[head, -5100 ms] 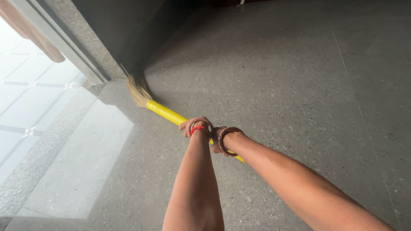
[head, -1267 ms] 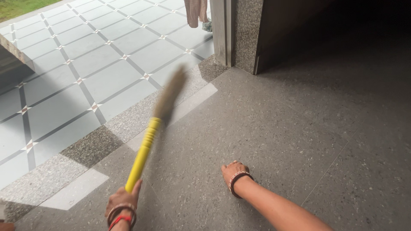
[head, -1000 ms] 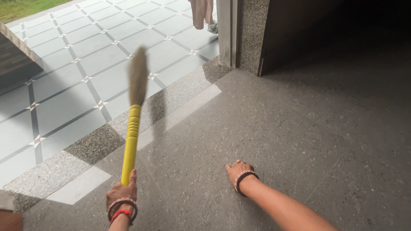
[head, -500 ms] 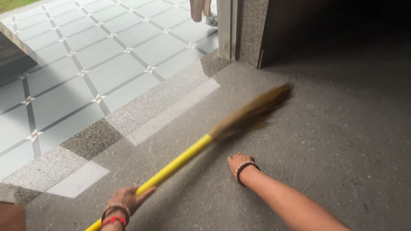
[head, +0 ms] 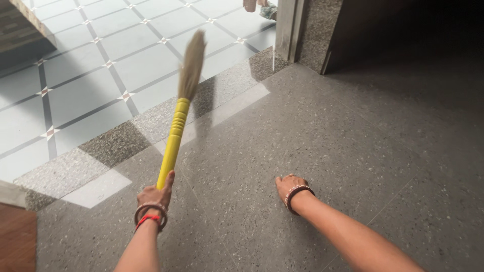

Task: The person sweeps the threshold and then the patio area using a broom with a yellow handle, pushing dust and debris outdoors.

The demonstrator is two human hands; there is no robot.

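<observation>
Grey speckled stone floor point(head: 322, 151) runs from a dark doorway out to a granite threshold, with pale diamond-patterned tiles point(head: 85, 90) beyond in daylight. Over that threshold the broom point(head: 179, 108) stands almost upright, its straw-coloured brush end up and its yellow ribbed handle slanting down into the person's left hand point(head: 154, 195). That hand is wrapped closed around the bottom of the handle, thumb laid along it. The broom looks light enough for one hand: the handle seems stiff, smooth plastic, its ribs likely helping the grip, while the brush is soft, springy grass that would bend on contact. Low on the handle, where it is held now, looks like the sensible place to take it. The right hand point(head: 290, 185) holds nothing; it rests palm down on the floor, well apart from the broom. Both wrists wear bangles, the left also a red thread. A stone pillar point(head: 312, 30) stands by the doorway.
</observation>
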